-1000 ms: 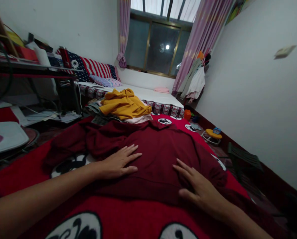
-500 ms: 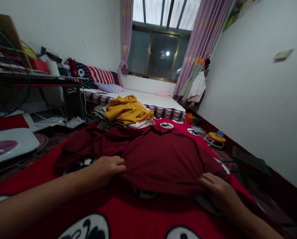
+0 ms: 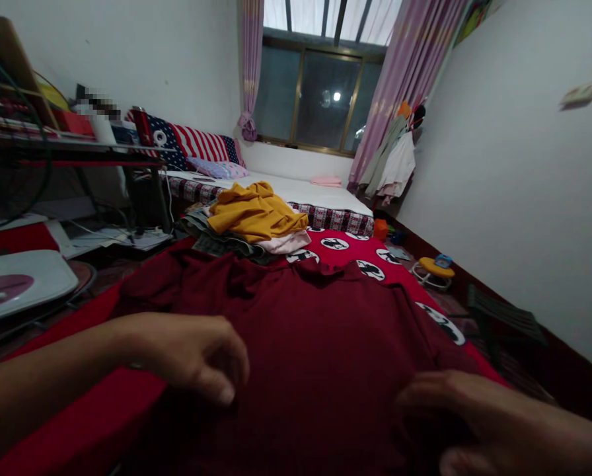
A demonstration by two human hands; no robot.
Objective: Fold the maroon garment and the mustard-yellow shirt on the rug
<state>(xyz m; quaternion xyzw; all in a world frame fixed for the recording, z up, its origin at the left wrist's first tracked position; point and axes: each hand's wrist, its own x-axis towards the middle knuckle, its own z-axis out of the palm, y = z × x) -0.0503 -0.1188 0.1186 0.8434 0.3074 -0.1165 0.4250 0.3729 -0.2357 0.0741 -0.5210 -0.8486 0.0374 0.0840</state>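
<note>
Both hands have drawn back toward the camera since half a second ago, pulling the dark red sweater's hem with them, so the garment now covers the blanket patch that showed between them. Left hand (image 3: 191,357) is curled, fingers bent down over the sweater's near left edge, apparently pinching the cloth. Right hand (image 3: 467,420) sits low at the near right edge, fingers folded onto the fabric; whether it truly grips cannot be told. The hands are well apart, with the dark red sweater (image 3: 316,337) stretched between and beyond them, its collar at the far end. Under it lies a red blanket (image 3: 370,254) with black-and-white round motifs. Beyond the sweater, past both hands, a mustard-yellow garment (image 3: 251,215) tops a heap of clothes. Left of the left hand stands a white appliance (image 3: 23,281).
</note>
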